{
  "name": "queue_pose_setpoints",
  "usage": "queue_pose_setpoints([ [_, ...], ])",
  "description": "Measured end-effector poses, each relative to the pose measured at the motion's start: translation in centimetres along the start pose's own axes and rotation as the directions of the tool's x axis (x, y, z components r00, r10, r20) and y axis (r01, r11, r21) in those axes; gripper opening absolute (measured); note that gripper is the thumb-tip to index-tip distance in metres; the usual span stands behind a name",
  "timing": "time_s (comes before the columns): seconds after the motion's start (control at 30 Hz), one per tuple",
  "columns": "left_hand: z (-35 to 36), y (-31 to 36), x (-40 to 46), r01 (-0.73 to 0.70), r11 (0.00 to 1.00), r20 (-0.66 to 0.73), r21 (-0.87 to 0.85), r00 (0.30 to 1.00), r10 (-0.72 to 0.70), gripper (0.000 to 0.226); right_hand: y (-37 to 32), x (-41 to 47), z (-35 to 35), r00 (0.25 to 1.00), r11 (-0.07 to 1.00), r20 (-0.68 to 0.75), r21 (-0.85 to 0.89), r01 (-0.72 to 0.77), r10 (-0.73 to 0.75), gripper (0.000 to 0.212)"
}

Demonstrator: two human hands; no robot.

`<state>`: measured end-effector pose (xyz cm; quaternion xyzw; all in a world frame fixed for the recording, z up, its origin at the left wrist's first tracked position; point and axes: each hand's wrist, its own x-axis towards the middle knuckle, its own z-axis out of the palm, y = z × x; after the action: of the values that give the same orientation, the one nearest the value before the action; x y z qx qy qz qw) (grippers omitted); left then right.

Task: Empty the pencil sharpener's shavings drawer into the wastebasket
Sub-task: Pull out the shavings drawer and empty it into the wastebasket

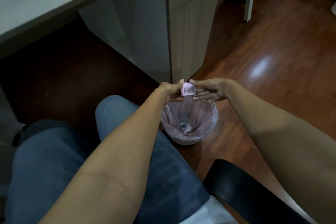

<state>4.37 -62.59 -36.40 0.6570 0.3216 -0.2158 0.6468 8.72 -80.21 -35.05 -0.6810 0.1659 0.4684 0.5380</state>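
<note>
A small pink pencil sharpener [243, 90] is held in the air just above the far rim of the wastebasket [211, 133]. My left hand [171, 92] grips its left side between thumb and fingers. My right hand [209, 91] touches its right side, thumb on the top edge and fingers spread below; a dark transparent piece shows against those fingers. The wastebasket stands on the floor, lined with a pale pink bag, and clear plastic lies at its bottom. Whether the drawer is in or out I cannot tell.
A white desk [54, 5] with a pale cabinet [190, 32] stands ahead. My jeans-clad knees [116, 114] sit left of the basket. A black chair armrest [241, 185] lies at the lower right. Wooden floor [272, 60] stretches to the right.
</note>
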Motion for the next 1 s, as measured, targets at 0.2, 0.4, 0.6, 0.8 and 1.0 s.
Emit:
queue_pose_setpoints([
  [0.2, 0.0, 1.0, -0.3, 0.01, 0.998, -0.043, 0.066, 0.999, -0.007, 0.058, -1.6, -0.5, 0.0, 0.996, 0.996, -0.02, -0.001, -0.09, 0.09, 0.056],
  [0.4, -0.2, 1.3, -0.2, 0.001, 0.996, -0.034, 0.086, 0.999, 0.002, 0.058, -1.9, -0.4, -0.2, 0.994, 0.994, -0.026, 0.0, -0.107, 0.107, 0.056],
  [0.6, -1.2, 0.7, 0.1, -0.081, 0.997, 0.037, -0.004, 0.996, 0.081, 0.05, -1.4, -0.3, -0.1, 0.999, 1.0, 0.033, -0.002, 0.006, -0.006, 0.03],
  [0.8, -2.3, 0.4, -0.4, -0.246, 0.969, 0.09, 0.018, 0.966, 0.243, 0.054, -1.1, -0.8, 0.2, 0.972, 0.977, 0.093, 0.008, 0.214, -0.214, 0.024],
  [1.0, -3.3, 1.7, -1.2, -0.389, 0.92, 0.106, 0.053, 0.918, 0.383, 0.061, -2.2, -2.2, 0.5, 0.924, 0.92, 0.039, 0.115, 0.374, -0.381, 0.035],
])
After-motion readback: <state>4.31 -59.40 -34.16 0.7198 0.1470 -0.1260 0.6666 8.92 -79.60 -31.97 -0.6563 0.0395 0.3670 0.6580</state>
